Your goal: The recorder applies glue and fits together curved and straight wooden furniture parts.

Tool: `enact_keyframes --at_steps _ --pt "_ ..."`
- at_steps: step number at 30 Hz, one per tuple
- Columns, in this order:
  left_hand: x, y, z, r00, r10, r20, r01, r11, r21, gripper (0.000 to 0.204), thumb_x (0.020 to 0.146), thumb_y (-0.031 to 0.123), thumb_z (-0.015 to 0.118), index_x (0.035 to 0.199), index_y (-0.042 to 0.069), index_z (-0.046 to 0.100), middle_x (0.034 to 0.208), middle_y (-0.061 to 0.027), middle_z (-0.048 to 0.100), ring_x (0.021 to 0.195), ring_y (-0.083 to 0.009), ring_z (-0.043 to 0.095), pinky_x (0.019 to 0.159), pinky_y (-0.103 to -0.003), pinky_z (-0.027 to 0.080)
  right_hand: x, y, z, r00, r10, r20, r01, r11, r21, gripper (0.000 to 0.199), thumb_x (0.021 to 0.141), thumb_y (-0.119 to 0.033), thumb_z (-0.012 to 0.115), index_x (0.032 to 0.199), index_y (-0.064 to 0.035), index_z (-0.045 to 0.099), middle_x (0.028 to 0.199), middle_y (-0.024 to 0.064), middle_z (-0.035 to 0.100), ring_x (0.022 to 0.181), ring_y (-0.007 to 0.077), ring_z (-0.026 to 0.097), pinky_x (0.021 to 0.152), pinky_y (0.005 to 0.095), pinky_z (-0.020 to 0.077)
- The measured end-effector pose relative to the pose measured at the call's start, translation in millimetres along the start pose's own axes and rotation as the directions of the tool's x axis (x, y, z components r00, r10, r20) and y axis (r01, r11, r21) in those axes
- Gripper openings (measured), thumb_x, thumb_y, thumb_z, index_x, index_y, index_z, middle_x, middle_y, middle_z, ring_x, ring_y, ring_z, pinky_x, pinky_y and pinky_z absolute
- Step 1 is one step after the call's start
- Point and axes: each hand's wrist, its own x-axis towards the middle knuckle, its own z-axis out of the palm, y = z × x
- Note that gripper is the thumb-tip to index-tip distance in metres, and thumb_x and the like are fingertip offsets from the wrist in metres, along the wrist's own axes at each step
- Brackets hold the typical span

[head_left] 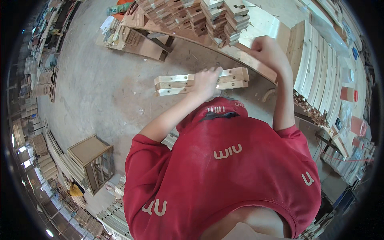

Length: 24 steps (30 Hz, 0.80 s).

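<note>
My left hand (206,83) is wrapped over a set of three wooden slats (172,85) lying side by side, pale with dark round holes along them. The slats lie across in front of my body, and their middle is hidden under the hand. Over the bench edge, my right hand (269,54) is closed with curled fingers. Whatever it may hold cannot be made out. Just left of that hand, stacked wooden pieces (196,18) with cut holes and stepped ends rest on the workbench (266,30).
Long curved wooden boards (316,66) stand in a row at right. A red-lidded container (349,95) sits beyond them. Left of the bench is a low wooden stand (140,44) with scraps. A wooden frame stool (91,150) stands on the concrete floor (104,88) at left.
</note>
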Motion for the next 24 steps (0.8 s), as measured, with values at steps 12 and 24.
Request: enact_keyframes --at_steps 12,24 --pt "6 -1 27 0.982 -0.048 0.184 0.112 0.928 -0.355 0.042 0.068 0.015 0.065 0.106 0.007 0.047 0.099 -0.0123 0.051 0.095 -0.024 0.05 0.086 -0.036 0.038 20 -107 114 0.88 -0.472 0.05 0.42 0.824 0.381 0.009 0.068 -0.009 0.067 0.074 -0.0025 0.064 0.069 0.0154 0.063 0.066 0.0294 0.062 0.064 0.0358 0.0483" --pt "0 -7 33 0.999 0.018 -0.04 -0.026 0.979 -0.203 0.035 0.081 0.036 0.052 0.099 0.007 0.046 0.086 -0.0134 0.053 0.081 -0.0295 0.051 0.072 -0.042 0.039 22 -130 128 0.85 -0.509 0.135 0.386 0.776 0.498 0.018 0.07 -0.011 0.07 0.083 -0.0011 0.063 0.07 0.0156 0.064 0.068 0.0273 0.064 0.064 0.0356 0.0485"
